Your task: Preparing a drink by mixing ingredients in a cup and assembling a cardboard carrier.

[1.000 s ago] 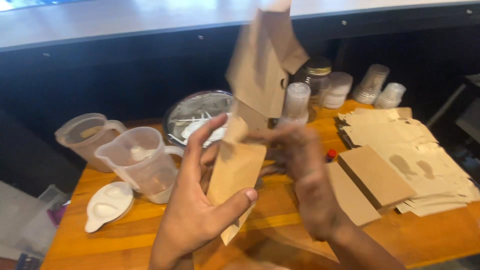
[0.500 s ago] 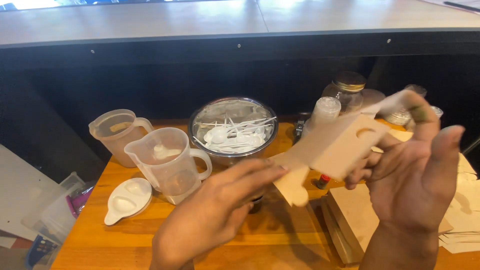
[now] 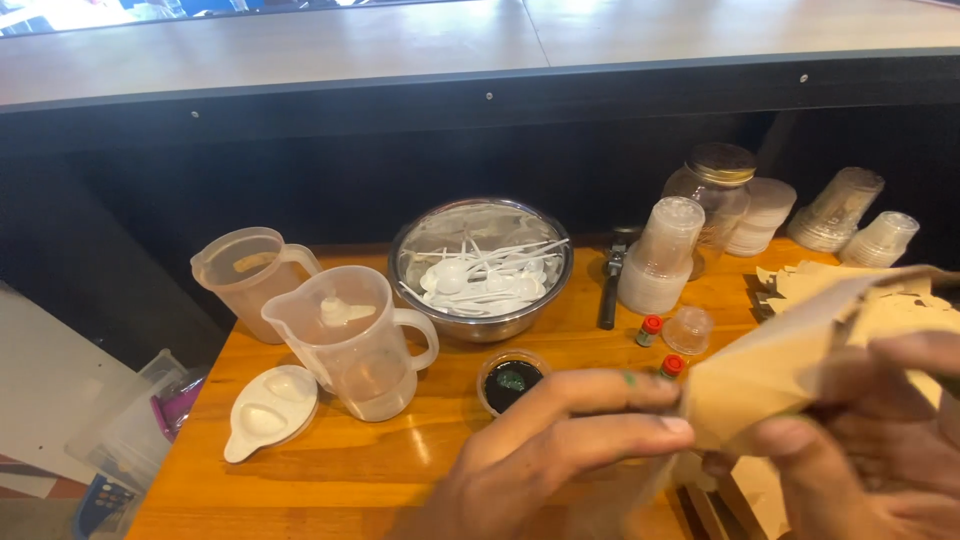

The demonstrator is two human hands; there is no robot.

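1. Wooden table (image 3: 330, 470): orange-brown, glossy top, soft light reflections along the grain. Landmark for everything below.
2. Behind the table: a dark, near-black panel wall (image 3: 400, 170), in shadow.
3. Above that wall: a long pale counter ledge (image 3: 400, 45) with a dark front edge and small screw heads.
4. Above the ledge, far left corner: a bright patch of light (image 3: 60, 12), overexposed.
5. Left of the table, lower down: pale floor (image 3: 40, 400) with a clear plastic bin (image 3: 140, 430).

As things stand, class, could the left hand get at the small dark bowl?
Probably yes. The left hand lies flat on the table beside the dark bowl, with nothing between them. Its fingertips touch the brown card, so it would likely let go first.
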